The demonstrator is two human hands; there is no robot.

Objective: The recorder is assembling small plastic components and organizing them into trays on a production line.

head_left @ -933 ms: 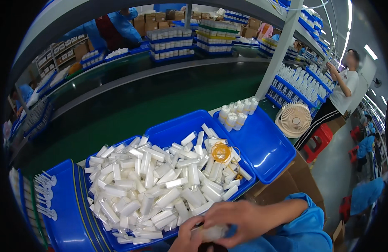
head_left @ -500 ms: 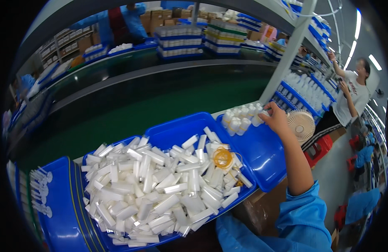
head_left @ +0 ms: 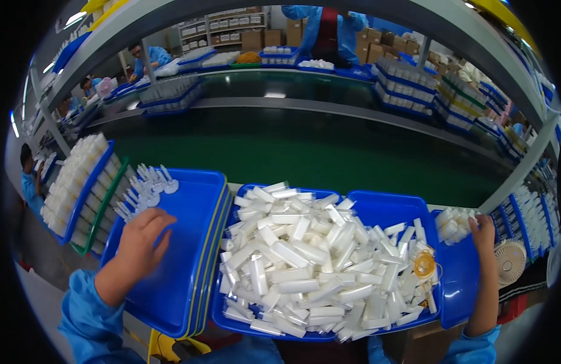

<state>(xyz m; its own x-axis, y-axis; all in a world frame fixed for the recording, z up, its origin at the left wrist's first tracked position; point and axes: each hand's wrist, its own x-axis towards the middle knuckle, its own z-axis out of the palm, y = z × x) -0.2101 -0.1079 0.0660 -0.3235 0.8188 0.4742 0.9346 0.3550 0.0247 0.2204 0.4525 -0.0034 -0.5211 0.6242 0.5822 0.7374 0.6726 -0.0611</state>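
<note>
Left hand: rests palm down on the floor of the left blue tray, fingers spread and slightly curled, tips just short of the white capped pieces. Grip released; it grasps nothing.
Right hand: reaches out to the cluster of small white bottles on the right blue tray. Fingertips touch the cluster; whether the grip is clenched on a bottle cannot be told.
White capped pieces: lined up in rows at the far left corner of the left blue tray, standing on their flat ends.
Left blue tray: top one of a stack at the left end of the bench, with yellow and green tray rims showing under it.
Middle blue tray: sits between the other two, piled high with loose white tubes lying in all directions.
Yellow tape roll: lies on the tubes near the right edge of the middle tray.
Small white bottles: bunched at the far edge of the right blue tray, upright.
Green conveyor belt: runs across beyond the trays.
Small white fan: stands right of the right tray.
Sleeves: both forearms wear blue sleeves.
</note>
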